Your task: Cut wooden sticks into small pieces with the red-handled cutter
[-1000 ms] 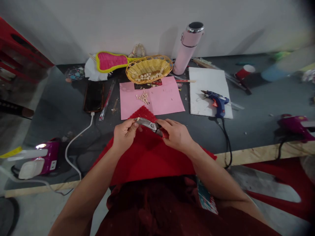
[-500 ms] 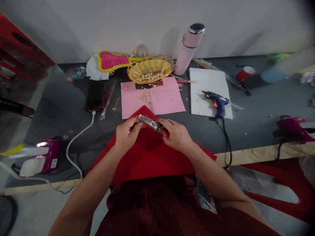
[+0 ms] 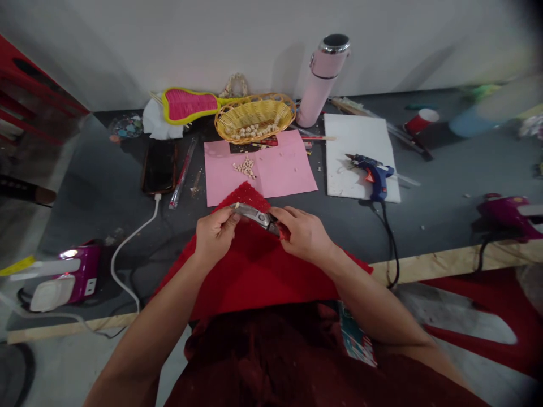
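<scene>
My right hand (image 3: 307, 233) is closed around the red handles of metal pruning shears (image 3: 255, 215), whose jaws point left. My left hand (image 3: 215, 233) pinches a small pale piece (image 3: 237, 206) at the tip of the jaws; its far end is hidden by the fingers. Both hands are above a red cloth (image 3: 254, 277) spread over the table's front edge. Beyond them, a little heap of cut pale pieces (image 3: 245, 167) lies on a pink sheet of paper (image 3: 288, 167). Behind that stands a yellow wicker basket (image 3: 231, 116) with more pale bits inside.
A blue glue gun (image 3: 375, 175) rests on a white board (image 3: 339, 169) to the right. A pink flask (image 3: 320, 85) stands at the back beside the basket. On the left are a phone (image 3: 160, 168) with its white cable and a purple power strip (image 3: 82, 274).
The view has shifted slightly. My hands and the shears have moved a little left, with the pale piece still at the jaws.
</scene>
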Action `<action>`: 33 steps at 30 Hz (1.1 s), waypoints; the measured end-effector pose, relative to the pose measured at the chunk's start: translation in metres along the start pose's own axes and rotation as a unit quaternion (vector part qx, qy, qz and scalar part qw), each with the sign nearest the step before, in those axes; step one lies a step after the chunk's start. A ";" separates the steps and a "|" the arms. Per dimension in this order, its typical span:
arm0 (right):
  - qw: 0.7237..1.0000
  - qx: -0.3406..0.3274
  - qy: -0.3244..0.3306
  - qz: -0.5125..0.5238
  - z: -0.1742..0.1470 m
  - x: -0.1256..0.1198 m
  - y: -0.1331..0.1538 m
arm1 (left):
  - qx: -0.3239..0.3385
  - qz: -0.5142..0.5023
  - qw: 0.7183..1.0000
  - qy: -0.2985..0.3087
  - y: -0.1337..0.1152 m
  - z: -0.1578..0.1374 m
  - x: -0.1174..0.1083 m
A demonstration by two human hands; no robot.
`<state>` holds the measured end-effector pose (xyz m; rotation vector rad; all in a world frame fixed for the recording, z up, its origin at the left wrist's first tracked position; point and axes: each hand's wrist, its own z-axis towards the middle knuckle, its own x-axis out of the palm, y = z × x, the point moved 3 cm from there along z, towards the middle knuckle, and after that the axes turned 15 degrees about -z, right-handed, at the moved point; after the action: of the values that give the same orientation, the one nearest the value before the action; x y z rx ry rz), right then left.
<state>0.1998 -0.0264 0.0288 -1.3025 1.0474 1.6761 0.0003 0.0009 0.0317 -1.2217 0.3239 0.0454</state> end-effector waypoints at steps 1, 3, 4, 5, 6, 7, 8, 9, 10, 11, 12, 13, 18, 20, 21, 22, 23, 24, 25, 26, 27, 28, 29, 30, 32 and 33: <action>1.000 0.002 0.003 0.000 -0.001 0.000 0.001 | -0.002 -0.002 1.000 0.000 -0.001 0.000 0.000; 1.000 0.005 0.006 -0.002 -0.001 0.000 0.002 | -0.007 -0.003 1.000 0.000 -0.002 -0.001 0.000; 1.000 0.006 0.003 -0.003 -0.001 0.001 0.002 | -0.008 -0.005 1.000 -0.003 -0.003 -0.001 0.000; 1.000 0.004 -0.003 -0.004 -0.001 0.002 0.002 | -0.009 -0.008 1.000 -0.007 -0.003 -0.001 -0.001; 1.000 0.001 -0.009 -0.006 0.000 0.003 0.002 | -0.008 -0.011 1.000 -0.011 -0.003 -0.001 -0.001; 1.000 -0.003 -0.014 -0.008 0.001 0.004 0.001 | -0.006 -0.013 1.000 -0.014 -0.003 0.000 -0.001; 1.000 -0.008 -0.017 -0.011 0.002 0.005 0.001 | -0.004 -0.012 1.000 -0.012 -0.002 0.000 -0.002; 1.000 -0.013 -0.018 -0.014 0.003 0.006 0.000 | 0.000 -0.009 1.000 -0.008 -0.002 0.001 -0.002; 1.000 -0.018 -0.016 -0.017 0.003 0.007 -0.001 | 0.003 -0.005 1.000 0.000 -0.001 0.001 -0.001; 0.999 -0.023 -0.015 -0.019 0.004 0.007 -0.002 | 0.007 0.000 1.000 0.010 0.000 0.002 -0.001; 0.999 -0.027 -0.014 -0.019 0.005 0.008 -0.003 | 0.011 0.002 1.000 0.019 0.001 0.002 0.000; 0.999 -0.029 -0.013 -0.018 0.005 0.008 -0.004 | 0.013 0.003 1.000 0.027 0.001 0.002 0.000; 1.000 -0.026 -0.012 -0.005 0.003 0.005 -0.005 | 0.019 0.002 0.999 0.045 0.000 0.002 0.001; 1.000 -0.018 -0.011 -0.002 0.001 0.003 -0.003 | 0.019 -0.002 0.999 0.045 -0.002 0.001 0.001; 1.000 -0.014 -0.011 -0.001 0.000 0.002 -0.002 | 0.016 -0.005 0.999 0.044 -0.003 0.001 0.000; 1.000 -0.010 -0.011 -0.001 0.000 0.002 -0.001 | 0.011 -0.008 0.999 0.045 -0.003 0.001 0.000; 1.000 -0.008 -0.011 -0.001 -0.001 0.002 0.000 | 0.005 -0.011 0.999 0.045 -0.004 0.000 0.000; 1.000 -0.004 -0.010 -0.002 -0.001 0.002 0.001 | 0.000 -0.015 0.999 0.046 -0.004 -0.001 0.001; 1.000 -0.001 -0.009 -0.003 -0.001 0.002 0.002 | -0.005 -0.017 0.999 0.045 -0.004 -0.001 0.001; 1.000 0.001 -0.009 -0.003 -0.001 0.002 0.003 | -0.008 -0.018 0.999 0.042 -0.004 -0.001 0.001; 1.000 0.002 -0.010 -0.002 -0.001 0.003 0.003 | -0.007 -0.017 0.999 0.036 -0.005 -0.002 0.002; 1.000 0.003 -0.010 -0.001 -0.001 0.003 0.004 | -0.002 -0.011 1.000 0.025 -0.005 -0.002 0.001; 1.000 0.002 -0.009 0.001 0.000 0.004 0.004 | 0.004 -0.001 1.000 0.013 -0.005 -0.001 0.001; 1.000 0.000 -0.009 0.002 0.000 0.004 0.004 | 0.010 0.012 1.000 0.003 -0.004 -0.001 0.000; 1.000 -0.003 -0.011 -0.002 0.002 0.005 0.003 | 0.016 0.043 0.999 -0.005 -0.003 0.000 0.000; 1.000 -0.006 -0.013 -0.007 0.002 0.005 0.003 | 0.017 0.056 0.998 -0.002 -0.002 0.000 -0.001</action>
<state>0.1953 -0.0248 0.0244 -1.2891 1.0126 1.6880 0.0002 0.0002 0.0335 -1.1693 0.3882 0.1383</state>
